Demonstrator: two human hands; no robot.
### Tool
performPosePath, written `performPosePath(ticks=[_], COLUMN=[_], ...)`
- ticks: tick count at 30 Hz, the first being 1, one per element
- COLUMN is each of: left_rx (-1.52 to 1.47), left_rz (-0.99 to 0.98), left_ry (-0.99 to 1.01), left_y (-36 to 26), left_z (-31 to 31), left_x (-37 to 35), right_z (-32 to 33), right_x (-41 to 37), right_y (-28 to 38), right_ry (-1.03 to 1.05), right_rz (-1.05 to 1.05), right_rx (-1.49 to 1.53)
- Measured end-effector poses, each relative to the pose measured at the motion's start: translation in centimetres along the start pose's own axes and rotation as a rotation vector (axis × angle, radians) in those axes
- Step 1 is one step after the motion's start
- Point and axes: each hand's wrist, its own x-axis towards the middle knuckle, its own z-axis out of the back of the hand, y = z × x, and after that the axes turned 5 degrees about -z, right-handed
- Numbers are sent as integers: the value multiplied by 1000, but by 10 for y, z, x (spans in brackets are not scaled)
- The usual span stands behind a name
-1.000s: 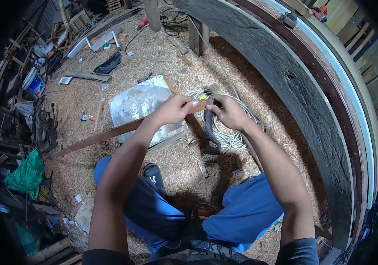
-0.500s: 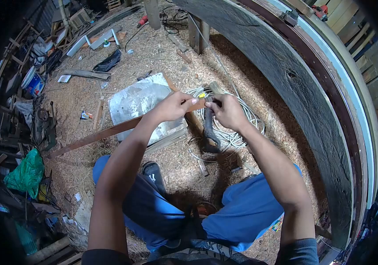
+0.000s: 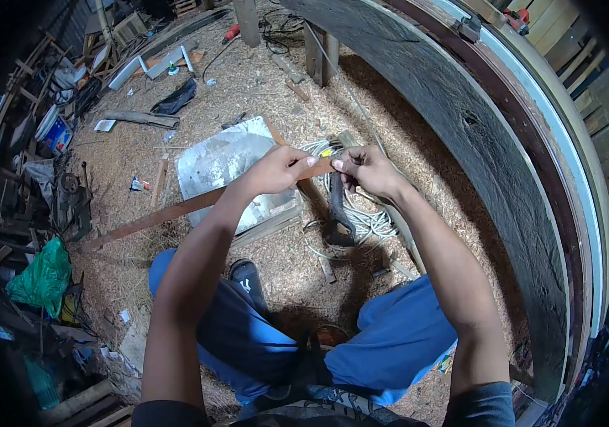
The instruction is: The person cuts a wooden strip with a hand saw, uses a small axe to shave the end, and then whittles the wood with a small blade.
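Observation:
A long thin reddish-brown wooden strip (image 3: pixel 169 213) slants from the lower left up to both hands. My left hand (image 3: pixel 279 169) pinches it near its right end. At that very end, the fingers of my right hand (image 3: pixel 367 171) are pressed together on the strip's tip; a smaller item between them cannot be made out. Just below my right hand is a dark metal tool (image 3: pixel 338 213), its top partly hidden by the fingers. Behind the strip lies a whitish, stained board (image 3: pixel 212 160), and a coil of pale cable (image 3: pixel 372 224) is on the ground beneath my right hand.
A large dark curved plank (image 3: pixel 461 107) arches along the right side. Wood shavings cover the ground. On the left are a green plastic bag (image 3: pixel 41 277), a metal vise-like tool (image 3: pixel 69 199) and scrap wood. A red power tool (image 3: pixel 231 33) lies at the top.
My right hand has turned slightly and its fingers have shifted on the strip's end. A long pale pole now shows beside my right forearm, over the cable coil. My left hand has hardly moved.

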Motion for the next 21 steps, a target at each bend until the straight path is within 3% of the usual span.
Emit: performPosePath(ticks=[5, 7, 13, 21], left_rx=[-20, -3, -61, -128], left_rz=[16, 26, 119, 141], left_ry=[8, 41, 75, 102], left_y=[4, 4, -3, -4], left_z=[0, 3, 5, 7], left_x=[2, 3, 1, -1], right_z=[-1, 1, 3, -1], right_x=[0, 1, -4, -8], right_y=[-8, -9, -8, 1], right_ry=[26, -39, -94, -86], right_rz=[-51, -1, 197, 139], right_rx=[173, 8, -96, -162])
